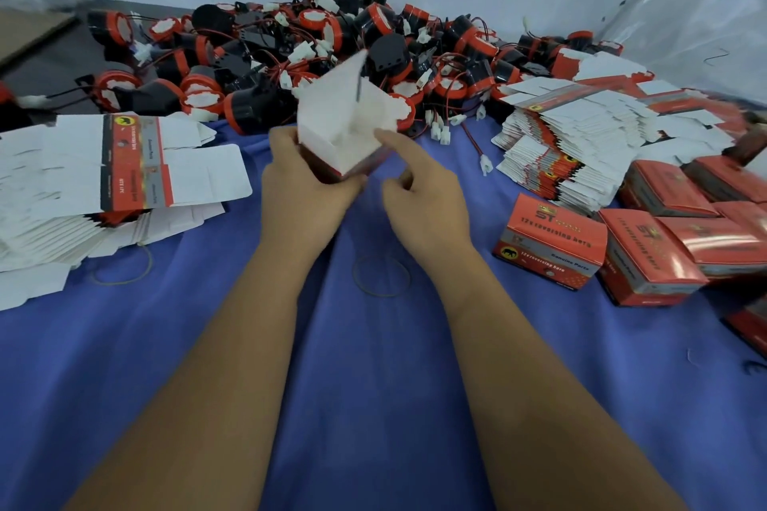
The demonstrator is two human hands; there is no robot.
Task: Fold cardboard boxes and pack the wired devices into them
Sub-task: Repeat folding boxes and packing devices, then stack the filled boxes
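Progress: several packed boxes point(552, 241) done | left hand point(299, 187) grips half-folded box point(344, 124), right hand point(419, 195) loosely curled, empty | device pile point(315, 50), flat blanks point(581, 137) remain

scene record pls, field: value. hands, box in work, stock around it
left hand: grips the half-formed box from its left side
right hand: index finger touches the box's right edge, other fingers curled
box state: open, white inside showing, one flap up
horn pile: red-and-black wired devices heaped behind the box
flat blanks, left: unfolded stack
flat blanks, right: fanned stack
finished boxes: closed red cartons at right
surface: blue cloth
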